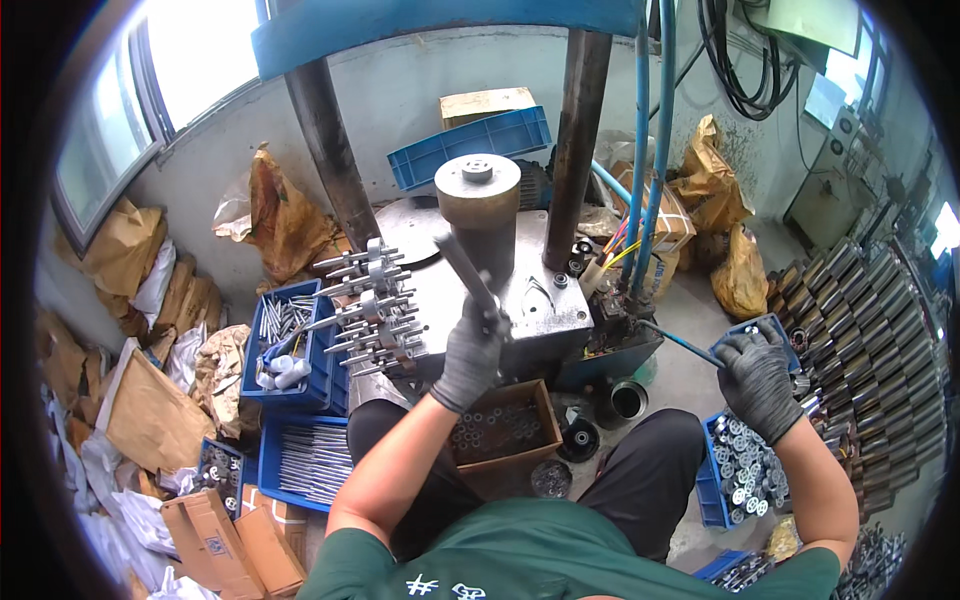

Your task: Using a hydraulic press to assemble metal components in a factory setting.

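Note:
My left hand, in a grey glove, is shut on a dark metal rod that slants up toward a brass-coloured cylinder standing on the grey press table. My right hand, also gloved, hovers with curled fingers over a blue bin of round metal parts at my right. I cannot see whether it holds a part. A rack of pinned shafts lies on the press table's left side. A cardboard box of metal rings sits between my knees.
Two dark press columns rise behind the table. Blue crates of steel rods stand at my left, with brown paper bags along the wall. Rows of metal cylinders are stacked at the right. Blue hoses hang by the right column.

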Motion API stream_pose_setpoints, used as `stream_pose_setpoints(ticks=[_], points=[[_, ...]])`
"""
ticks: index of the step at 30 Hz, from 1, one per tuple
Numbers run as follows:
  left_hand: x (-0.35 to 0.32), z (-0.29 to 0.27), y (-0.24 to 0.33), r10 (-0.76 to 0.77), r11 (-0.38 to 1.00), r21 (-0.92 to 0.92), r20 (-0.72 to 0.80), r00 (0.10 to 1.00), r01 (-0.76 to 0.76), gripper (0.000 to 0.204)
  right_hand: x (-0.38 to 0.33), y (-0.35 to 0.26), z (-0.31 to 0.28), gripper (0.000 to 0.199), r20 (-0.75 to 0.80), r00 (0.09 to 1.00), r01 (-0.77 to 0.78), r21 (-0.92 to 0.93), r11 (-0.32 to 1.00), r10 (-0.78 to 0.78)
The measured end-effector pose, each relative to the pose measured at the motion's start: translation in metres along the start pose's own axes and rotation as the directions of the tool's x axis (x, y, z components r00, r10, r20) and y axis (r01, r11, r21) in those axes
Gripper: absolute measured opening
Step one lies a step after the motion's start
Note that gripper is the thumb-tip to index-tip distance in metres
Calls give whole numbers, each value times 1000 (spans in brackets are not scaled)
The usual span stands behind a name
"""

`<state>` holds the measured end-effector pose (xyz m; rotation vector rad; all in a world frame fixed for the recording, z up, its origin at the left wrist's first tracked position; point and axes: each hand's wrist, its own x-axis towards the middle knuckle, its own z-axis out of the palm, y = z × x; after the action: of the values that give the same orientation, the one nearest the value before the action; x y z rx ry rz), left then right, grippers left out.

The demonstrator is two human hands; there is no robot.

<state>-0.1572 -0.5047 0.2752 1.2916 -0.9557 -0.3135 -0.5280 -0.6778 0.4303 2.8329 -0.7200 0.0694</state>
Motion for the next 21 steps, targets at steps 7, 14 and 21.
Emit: stream_pose_setpoints(ticks=[7, 14, 21], points=[[135, -1, 85, 314, 925, -183, -131, 940, -334, 48, 64, 17, -28, 38, -669, 744, 83, 82, 993, -7], [259, -34, 80, 171, 980, -49, -300, 938, -195, 34, 132, 40, -46, 57, -586, 782, -122, 193, 974, 214], [289, -38, 66, 102, 981, 189, -259, 960, -53, 34, 159, 60, -38, 42, -344, 879, -263, 227, 938, 330]])
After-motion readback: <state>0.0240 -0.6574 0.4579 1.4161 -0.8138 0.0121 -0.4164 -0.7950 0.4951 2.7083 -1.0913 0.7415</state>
